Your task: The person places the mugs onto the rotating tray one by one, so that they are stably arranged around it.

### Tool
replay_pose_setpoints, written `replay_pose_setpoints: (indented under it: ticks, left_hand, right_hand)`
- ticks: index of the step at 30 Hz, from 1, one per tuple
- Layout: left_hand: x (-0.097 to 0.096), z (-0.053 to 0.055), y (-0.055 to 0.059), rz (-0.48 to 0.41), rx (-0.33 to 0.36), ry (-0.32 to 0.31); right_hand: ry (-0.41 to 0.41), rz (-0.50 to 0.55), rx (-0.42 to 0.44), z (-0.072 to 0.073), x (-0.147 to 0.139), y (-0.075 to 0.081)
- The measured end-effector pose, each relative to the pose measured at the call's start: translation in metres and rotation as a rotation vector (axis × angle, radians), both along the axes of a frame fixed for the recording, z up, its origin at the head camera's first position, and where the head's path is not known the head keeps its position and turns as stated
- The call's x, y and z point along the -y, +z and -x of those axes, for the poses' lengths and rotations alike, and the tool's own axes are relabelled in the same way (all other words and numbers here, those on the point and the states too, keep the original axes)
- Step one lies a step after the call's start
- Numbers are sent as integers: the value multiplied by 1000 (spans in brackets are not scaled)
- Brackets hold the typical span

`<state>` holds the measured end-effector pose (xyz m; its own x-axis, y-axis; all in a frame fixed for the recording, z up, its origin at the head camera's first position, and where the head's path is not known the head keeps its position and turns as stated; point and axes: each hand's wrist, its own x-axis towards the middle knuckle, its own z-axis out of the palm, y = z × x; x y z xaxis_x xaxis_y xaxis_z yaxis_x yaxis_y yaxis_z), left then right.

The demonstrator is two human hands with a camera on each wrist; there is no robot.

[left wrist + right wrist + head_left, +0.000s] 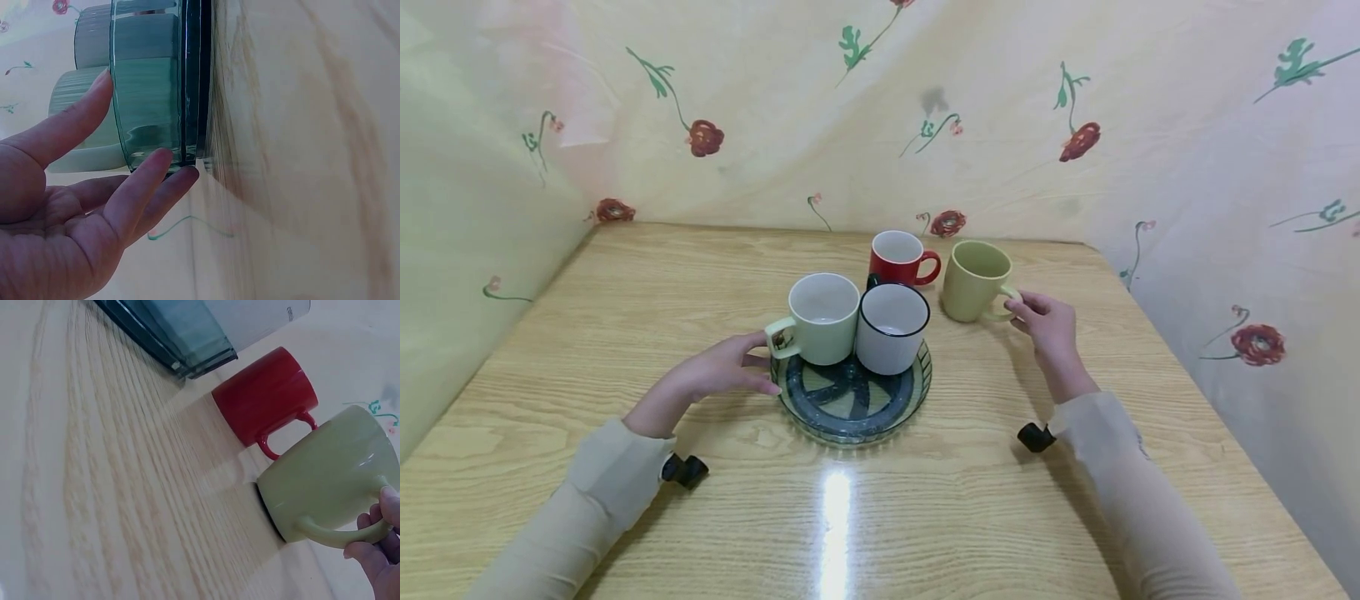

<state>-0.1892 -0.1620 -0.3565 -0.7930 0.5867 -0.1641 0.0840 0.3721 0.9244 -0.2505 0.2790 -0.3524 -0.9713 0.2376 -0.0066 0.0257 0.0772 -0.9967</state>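
My right hand [1047, 321] pinches the handle of a yellow-green mug [967, 292], with thumb and fingers around it in the right wrist view. A dark line shows under that mug's base [270, 512]. My left hand [726, 367] is spread at the left side of a clear glass dish [850, 429], its fingertips right at the dish wall in the left wrist view. In the dish stand a pale green mug [825, 329], its handle toward my left hand, and a white mug [891, 333] with a black rim. Both mugs are upright.
Just behind the dish a red mug [895, 262] with a white inside stands on the wooden table [940, 517], handle pointing right, partly hidden by the white mug. A flowered cloth [790, 108] hangs along the table's back and sides.
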Motion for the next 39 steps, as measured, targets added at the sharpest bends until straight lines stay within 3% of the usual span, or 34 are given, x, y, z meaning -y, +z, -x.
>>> replay_pose_setpoints:
  ticks: [16,23,39]
  left_hand:
    - [-3,-1,1,15,-11,5]
    - [-3,-1,1,31,-32,-3]
    - [-2,-4,1,47,-11,33]
  right_hand:
    - [100,-13,-50,-45,-9,7]
    - [150,56,-106,-66,-9,10]
    - [234,121,-134,-105,6,25]
